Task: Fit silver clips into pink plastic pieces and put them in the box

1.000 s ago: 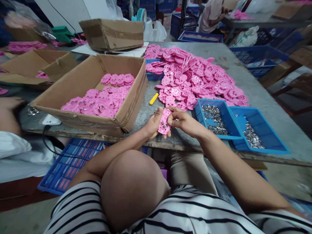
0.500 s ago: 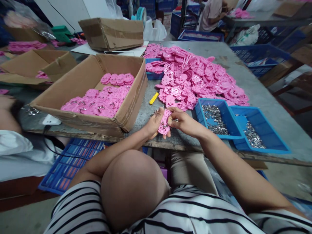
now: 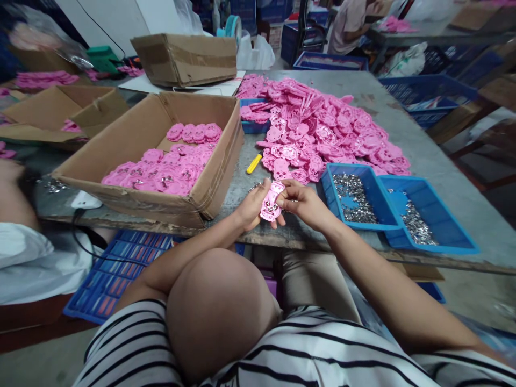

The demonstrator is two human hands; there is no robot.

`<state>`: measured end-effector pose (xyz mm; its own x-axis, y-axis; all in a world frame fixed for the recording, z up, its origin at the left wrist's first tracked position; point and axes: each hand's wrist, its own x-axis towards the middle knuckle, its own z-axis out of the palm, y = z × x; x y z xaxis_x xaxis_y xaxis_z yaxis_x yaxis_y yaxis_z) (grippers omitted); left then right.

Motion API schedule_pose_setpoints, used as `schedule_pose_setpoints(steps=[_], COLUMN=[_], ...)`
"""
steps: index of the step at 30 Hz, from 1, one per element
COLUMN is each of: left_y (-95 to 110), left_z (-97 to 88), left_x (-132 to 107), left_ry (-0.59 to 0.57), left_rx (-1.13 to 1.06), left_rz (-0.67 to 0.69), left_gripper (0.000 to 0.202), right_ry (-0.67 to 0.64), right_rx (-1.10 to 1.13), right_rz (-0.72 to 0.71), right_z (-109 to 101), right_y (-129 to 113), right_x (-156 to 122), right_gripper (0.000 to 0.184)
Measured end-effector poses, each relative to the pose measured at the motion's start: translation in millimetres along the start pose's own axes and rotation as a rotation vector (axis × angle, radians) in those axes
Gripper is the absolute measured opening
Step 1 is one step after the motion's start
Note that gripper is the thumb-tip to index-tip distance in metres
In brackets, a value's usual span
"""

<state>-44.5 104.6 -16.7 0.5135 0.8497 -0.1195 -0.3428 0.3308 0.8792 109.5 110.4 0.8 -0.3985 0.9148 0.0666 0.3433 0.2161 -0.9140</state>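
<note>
My left hand [image 3: 250, 207] grips a pink plastic piece [image 3: 271, 203] with small metal bits on its face, held just over the near table edge. My right hand [image 3: 303, 202] pinches at the piece's right side; what its fingertips hold is too small to name. A big heap of the same pink pieces [image 3: 322, 129] lies on the table beyond my hands. Two blue trays of small silver metal parts [image 3: 355, 196] [image 3: 419, 226] sit just right of my right hand. An open cardboard box [image 3: 213, 183] to the left holds rows of pink pieces [image 3: 161, 169].
A yellow knife [image 3: 254, 163] lies between the box and the heap. More cardboard boxes [image 3: 185, 56] [image 3: 60, 107] stand at the back left. A blue crate [image 3: 113, 269] sits under the table. Another person's arm [image 3: 12, 193] is at the left; someone sits at a far table [image 3: 350, 24].
My hands and the pink piece have stayed nearly in place; the fingers of my right hand shifted slightly on the piece's edge.
</note>
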Motion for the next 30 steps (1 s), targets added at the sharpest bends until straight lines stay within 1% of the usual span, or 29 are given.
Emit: schedule_pose_setpoints(steps=[2,4,10,15,18,21,23,26,28,30], left_y=[2,3,6,7,7,6,4,3,4,7], left_z=[-0.8,-0.6,3.0,3.7,4.4,4.3,3.1,0.5,-0.9,-1.5], left_x=[-1,-2,-5,-5,-5,-4,-3,-2,-1,-1], left_ry=[0.0,-0.003,0.014,0.024,0.038,0.061,0.081,0.125,0.17,0.23], left_rx=[-0.018,-0.019,0.049,0.034,0.025,0.0,-0.02,-0.059,-0.101,-0.149], left_rz=[-0.005,-0.008,0.001,-0.002,-0.005,-0.014,-0.011,-0.004,-0.012,-0.026], left_gripper=[0.05,0.045,0.045,0.047,0.042,0.037,0.034,0.032,0.031,0.03], right_ry=[0.016,0.019,0.029,0.049,0.056,0.079,0.13,0.28,0.377,0.409], right_rx=[0.002,0.0,0.012,0.008,-0.015,-0.011,0.024,0.118,0.194,0.244], right_rz=[-0.012,-0.022,-0.024,-0.004,-0.01,-0.016,-0.009,0.005,0.043,0.104], right_z=[-1,-3,-4,-4,-3,-2,-2,-4,-4,-4], right_y=[1,1,4,1,0,1,3,7,11,14], right_x=[-1,-1,0,0,-1,-1,-1,-2,-4,-7], right_gripper=[0.014,0.017,0.018,0.015,0.009,0.008,0.011,0.013,0.014,0.016])
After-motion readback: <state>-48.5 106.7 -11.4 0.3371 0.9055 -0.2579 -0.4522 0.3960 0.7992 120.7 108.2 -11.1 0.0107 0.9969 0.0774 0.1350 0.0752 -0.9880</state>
